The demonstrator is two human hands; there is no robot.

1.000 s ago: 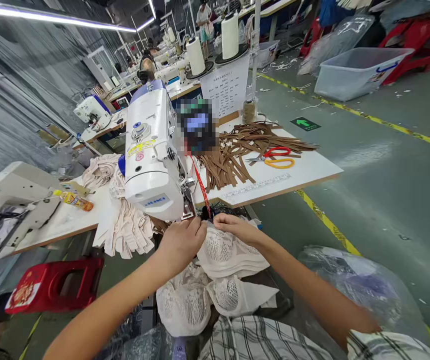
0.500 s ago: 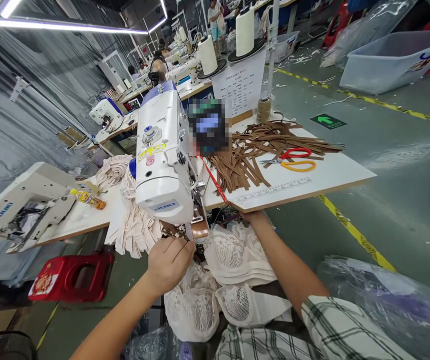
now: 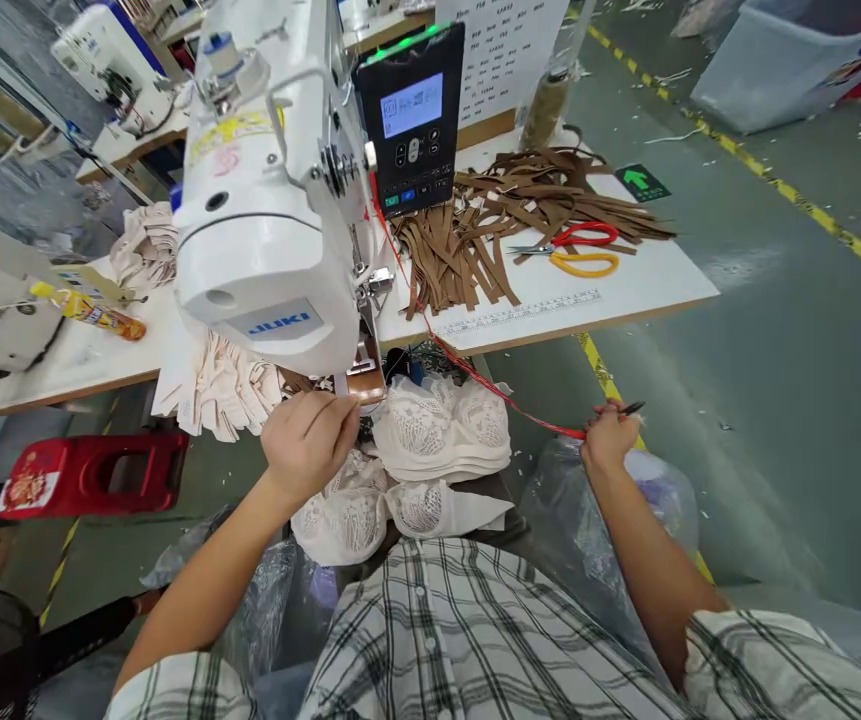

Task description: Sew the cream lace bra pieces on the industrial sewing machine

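My left hand (image 3: 311, 440) is closed at the front of the white sewing machine (image 3: 272, 240), beside its brown sewing bed (image 3: 367, 385). What its fingers pinch is hidden. Out to the right, past the table edge, my right hand (image 3: 610, 436) is closed around a small dark-tipped tool (image 3: 632, 408). A taut red cord (image 3: 501, 392) runs from this hand back to the machine. Stacked white lace bras (image 3: 437, 430) lie just below the sewing bed, in front of me. Cream fabric pieces (image 3: 231, 385) hang over the table edge left of the machine.
On the white table (image 3: 655, 275) are brown strips (image 3: 460, 260), scissors with red and yellow handles (image 3: 584, 245) and a printed ruler. A control panel (image 3: 413, 120) stands beside the machine. A red stool (image 3: 100, 475) and a drink bottle (image 3: 92, 310) are on the left.
My right hand has come out from under the table edge and swung right, stretching the red cord with it. My left hand stays at the sewing bed. The view has tilted downward.
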